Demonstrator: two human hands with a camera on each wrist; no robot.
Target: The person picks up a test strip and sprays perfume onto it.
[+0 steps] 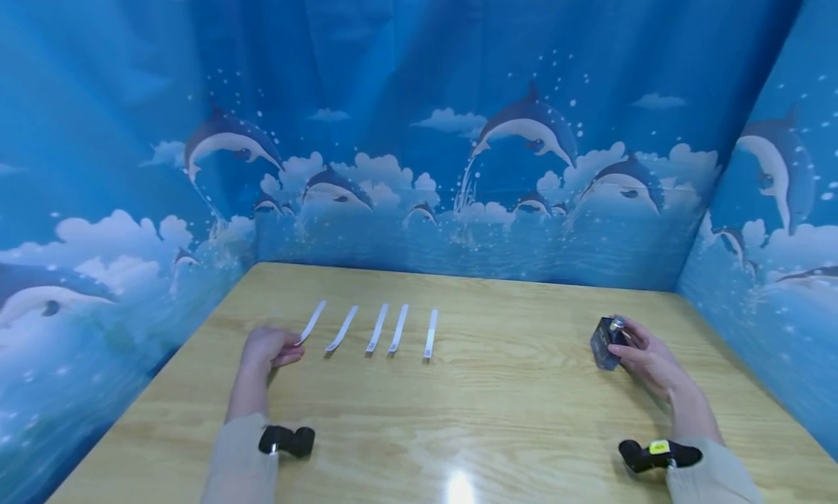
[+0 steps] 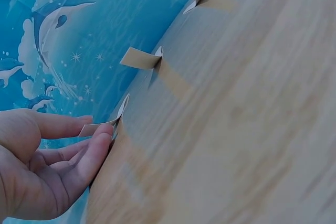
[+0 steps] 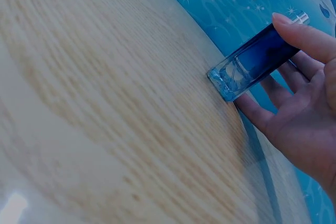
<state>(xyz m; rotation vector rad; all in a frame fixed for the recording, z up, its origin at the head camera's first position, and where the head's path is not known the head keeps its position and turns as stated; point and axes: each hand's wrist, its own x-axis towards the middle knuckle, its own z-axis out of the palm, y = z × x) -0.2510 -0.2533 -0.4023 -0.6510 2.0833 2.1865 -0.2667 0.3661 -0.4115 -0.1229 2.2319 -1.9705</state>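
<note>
My left hand point(image 1: 267, 350) is at the left of the table and pinches the near end of the leftmost white paper strip point(image 1: 313, 322) between thumb and finger. In the left wrist view this strip point(image 2: 124, 106) is bent, its raised end between the fingertips. Several more paper strips point(image 1: 342, 329) lie in a row to its right, with bent-up near ends. Far to the right, my right hand point(image 1: 663, 367) holds a dark blue glass perfume bottle point(image 3: 257, 59) with a silver top, thumb near the neck. The bottle's base is close to the tabletop; whether it touches is unclear.
The wooden table point(image 1: 511, 388) ends at blue dolphin-print curtains point(image 1: 406, 89) behind and on both sides. A black strap device point(image 1: 286, 441) sits on the left wrist and another point(image 1: 657, 454) on the right.
</note>
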